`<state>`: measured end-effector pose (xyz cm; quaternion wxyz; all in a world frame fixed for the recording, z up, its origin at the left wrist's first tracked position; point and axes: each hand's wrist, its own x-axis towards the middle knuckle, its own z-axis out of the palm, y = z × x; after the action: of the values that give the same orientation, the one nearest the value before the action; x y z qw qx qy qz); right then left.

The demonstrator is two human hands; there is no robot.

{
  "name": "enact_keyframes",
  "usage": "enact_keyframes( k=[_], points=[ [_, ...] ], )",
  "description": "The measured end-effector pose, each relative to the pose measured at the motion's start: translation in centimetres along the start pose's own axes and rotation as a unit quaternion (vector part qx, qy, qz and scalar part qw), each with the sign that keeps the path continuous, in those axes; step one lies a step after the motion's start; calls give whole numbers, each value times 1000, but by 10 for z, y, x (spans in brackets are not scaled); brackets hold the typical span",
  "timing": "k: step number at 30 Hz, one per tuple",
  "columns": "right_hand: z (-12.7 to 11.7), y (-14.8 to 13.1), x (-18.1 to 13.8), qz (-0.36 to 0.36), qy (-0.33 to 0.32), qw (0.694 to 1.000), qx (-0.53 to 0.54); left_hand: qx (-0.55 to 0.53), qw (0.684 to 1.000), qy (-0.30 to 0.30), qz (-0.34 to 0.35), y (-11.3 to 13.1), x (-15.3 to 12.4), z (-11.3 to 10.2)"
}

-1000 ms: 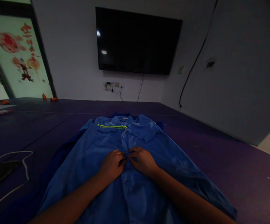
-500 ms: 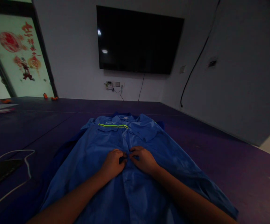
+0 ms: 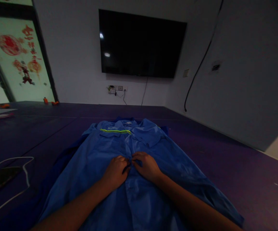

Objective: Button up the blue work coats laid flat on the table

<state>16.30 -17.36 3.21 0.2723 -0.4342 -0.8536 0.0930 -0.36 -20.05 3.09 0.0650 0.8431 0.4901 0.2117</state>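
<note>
L hand (image 3: 115, 170), thumb gap narrower, + R hand (image 3: 148, 167), grip on shirt (image 3: 100, 150)

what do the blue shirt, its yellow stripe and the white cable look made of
Shirt: woven cloth, perhaps cotton or a blend, mostly matte; it creases softly and lies slack.
Stripe: probably a fabric or coated tape, bright and flat; whether sewn or printed, I can't tell.
Cable: likely a smooth plastic or rubber sheath, judging by its even, bending line.

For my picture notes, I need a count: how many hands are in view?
2: the left hand and the right hand, both at the middle of the blue shirt.
</note>
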Motion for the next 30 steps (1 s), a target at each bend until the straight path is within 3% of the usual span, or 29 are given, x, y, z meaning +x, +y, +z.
enact_keyframes(
  k=[30],
  points=[
    [0, 2, -1, 14, -38, 999, -30, 16, 1000, -14, 4, 4, -1, -1]
  ],
)
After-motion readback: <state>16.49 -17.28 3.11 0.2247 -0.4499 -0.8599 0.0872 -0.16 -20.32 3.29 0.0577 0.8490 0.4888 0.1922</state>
